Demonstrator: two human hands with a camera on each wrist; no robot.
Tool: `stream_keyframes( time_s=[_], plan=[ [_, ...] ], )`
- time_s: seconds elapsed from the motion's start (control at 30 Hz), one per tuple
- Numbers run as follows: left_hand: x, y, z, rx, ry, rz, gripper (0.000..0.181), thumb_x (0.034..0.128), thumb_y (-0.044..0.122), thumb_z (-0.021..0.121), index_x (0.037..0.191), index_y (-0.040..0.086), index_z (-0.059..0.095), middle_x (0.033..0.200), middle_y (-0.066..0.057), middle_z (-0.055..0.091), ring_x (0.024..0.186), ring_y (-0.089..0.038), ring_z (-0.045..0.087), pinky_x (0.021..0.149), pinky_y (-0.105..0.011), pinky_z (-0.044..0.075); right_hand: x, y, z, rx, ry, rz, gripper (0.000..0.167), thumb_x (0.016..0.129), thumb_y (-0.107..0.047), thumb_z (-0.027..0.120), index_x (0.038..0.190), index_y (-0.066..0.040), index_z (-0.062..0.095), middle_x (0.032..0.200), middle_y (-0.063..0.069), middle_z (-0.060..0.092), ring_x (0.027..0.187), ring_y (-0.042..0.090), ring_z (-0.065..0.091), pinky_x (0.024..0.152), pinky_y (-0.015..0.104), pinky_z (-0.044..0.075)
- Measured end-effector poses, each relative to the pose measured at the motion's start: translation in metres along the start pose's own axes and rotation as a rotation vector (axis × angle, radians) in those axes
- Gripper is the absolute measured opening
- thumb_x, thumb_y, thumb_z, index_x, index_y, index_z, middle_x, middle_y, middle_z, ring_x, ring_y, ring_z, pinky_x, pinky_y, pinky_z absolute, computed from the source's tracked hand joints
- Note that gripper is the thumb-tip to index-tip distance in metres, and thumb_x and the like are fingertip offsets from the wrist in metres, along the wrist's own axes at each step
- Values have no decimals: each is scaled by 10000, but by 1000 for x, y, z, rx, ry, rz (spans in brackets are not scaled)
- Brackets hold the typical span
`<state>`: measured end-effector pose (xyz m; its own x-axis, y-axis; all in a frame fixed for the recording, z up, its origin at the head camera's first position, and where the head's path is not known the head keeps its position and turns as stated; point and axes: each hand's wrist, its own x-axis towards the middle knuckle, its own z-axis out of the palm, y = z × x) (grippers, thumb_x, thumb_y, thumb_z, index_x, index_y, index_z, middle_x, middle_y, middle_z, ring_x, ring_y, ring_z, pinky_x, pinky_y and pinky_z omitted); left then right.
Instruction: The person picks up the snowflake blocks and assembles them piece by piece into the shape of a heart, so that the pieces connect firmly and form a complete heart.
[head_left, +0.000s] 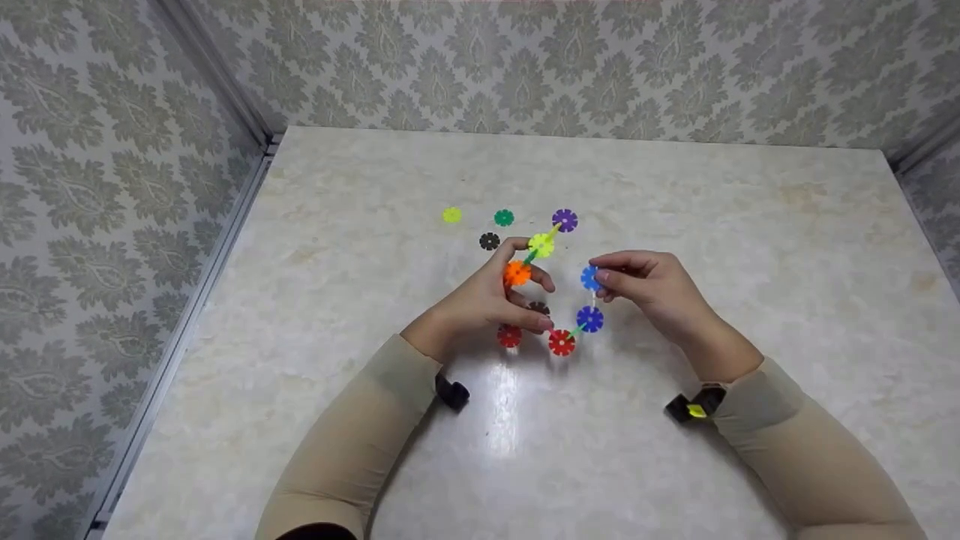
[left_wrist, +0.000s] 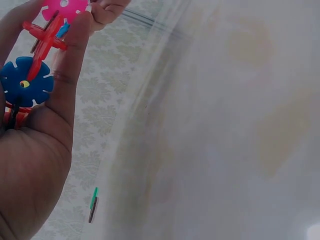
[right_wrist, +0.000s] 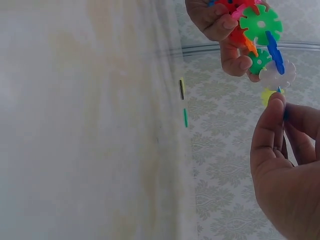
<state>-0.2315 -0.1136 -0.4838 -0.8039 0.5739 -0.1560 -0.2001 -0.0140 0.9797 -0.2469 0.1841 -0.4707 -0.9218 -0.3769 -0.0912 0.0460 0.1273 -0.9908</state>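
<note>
"Fingers of the right hand (head_left: 660,287) are pinched together on a light-blue disc (head_left: 588,278), right of centre in the head view. What about the left?"

"Left hand (head_left: 480,306) curls round a chain of notched discs (head_left: 517,273), mid-frame, thumb and forefinger well apart."

"How does it run?"

"Purple disc (head_left: 565,220) at the upper end, down past the left fingers, a red disc (head_left: 562,343) at the bottom, then up through a dark-blue disc (head_left: 590,319) towards the light-blue one."

"And between those last two?"

"A clear disc (right_wrist: 278,75), plainest at the upper right of the right wrist view, just above the fingertips."

"Other pieces?"

"A yellow-green disc (head_left: 451,215), a green disc (head_left: 504,217) and a black disc (head_left: 489,241) lie on the table (head_left: 337,247), above the left hand in the frame."
</note>
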Motion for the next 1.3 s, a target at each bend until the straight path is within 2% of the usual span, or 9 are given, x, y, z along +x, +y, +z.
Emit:
stream_keyframes(
  time_s=[0.13, 0.3, 0.43, 0.57, 0.67, 0.73, 0.97, 1.13, 1.3],
  plan=[
    [0, 0, 0, 0, 2, 7, 1086, 900, -38, 926, 1652, 298, 218, 1503, -301, 598, 923, -256, 845, 924, -372, 716, 0, 0, 0, -8, -6, -1, 400, 1107, -92, 727, 1417, 156, 678, 1062, -58, 838, 891, 90, 781, 890, 253, 683],
    [1, 0, -2, 5, 22, 7, 1082, 907, -28, 926, 1650, 309, 215, 1522, -287, 593, 942, -265, 856, 915, -372, 717, -2, 0, 0, -20, -31, -13, 377, 1110, -108, 726, 1431, 89, 709, 1099, -61, 832, 922, 106, 769, 925, 261, 676],
    [1, 0, -2, -4, 54, 3, 1056, 921, -12, 919, 1636, 317, 215, 1515, -223, 614, 1000, -292, 864, 963, -391, 711, -2, 0, 0, -47, -64, -17, 504, 1058, -88, 793, 1523, 47, 655, 1241, -57, 791, 1048, 143, 753, 960, 247, 659],
    [2, 0, -2, -25, 91, 2, 1025, 931, 17, 922, 1614, 334, 227, 1516, -203, 613, 1016, -292, 861, 997, -398, 703, -2, 1, 1, -47, -98, -24, 695, 989, -24, 849, 1619, 24, 560, 1359, 19, 749, 1182, 216, 762, 989, 252, 666],
    [3, 0, -1, -50, 110, 7, 1023, 930, 31, 927, 1616, 347, 237, 1545, -242, 585, 987, -285, 857, 995, -401, 703, -3, 2, 1, -8, -115, -35, 738, 975, 23, 842, 1646, -1, 535, 1403, 139, 766, 1233, 284, 793, 998, 286, 682],
    [3, 0, -1, -64, 121, 7, 1034, 927, 25, 928, 1622, 356, 238, 1548, -247, 582, 969, -280, 856, 994, -403, 704, -4, 3, 2, 17, -112, -43, 734, 974, 39, 836, 1644, -10, 542, 1397, 167, 786, 1268, 311, 796, 999, 297, 686],
    [4, -1, 1, -57, 120, 16, 1025, 922, -10, 919, 1606, 337, 241, 1524, -243, 598, 911, -253, 851, 959, -383, 711, -5, 4, 4, 50, -69, -85, 673, 946, 95, 842, 1573, 57, 601, 1225, -12, 858, 1140, 189, 846, 959, 291, 694],
    [4, -1, 1, -53, 101, 34, 1004, 919, -28, 914, 1585, 329, 253, 1526, -270, 591, 896, -255, 852, 942, -386, 714, -5, 4, 4, 40, -61, -106, 634, 935, 101, 850, 1532, 65, 638, 1213, 26, 868, 1117, 194, 855, 946, 299, 699],
    [5, -2, 2, -61, 99, 43, 1005, 920, -46, 906, 1587, 322, 249, 1520, -281, 592, 915, -260, 859, 930, -391, 718, -5, 5, 3, 52, -83, -109, 632, 941, 91, 849, 1534, 17, 642, 1238, 22, 839, 1140, 225, 839, 956, 292, 696]
  ],
)
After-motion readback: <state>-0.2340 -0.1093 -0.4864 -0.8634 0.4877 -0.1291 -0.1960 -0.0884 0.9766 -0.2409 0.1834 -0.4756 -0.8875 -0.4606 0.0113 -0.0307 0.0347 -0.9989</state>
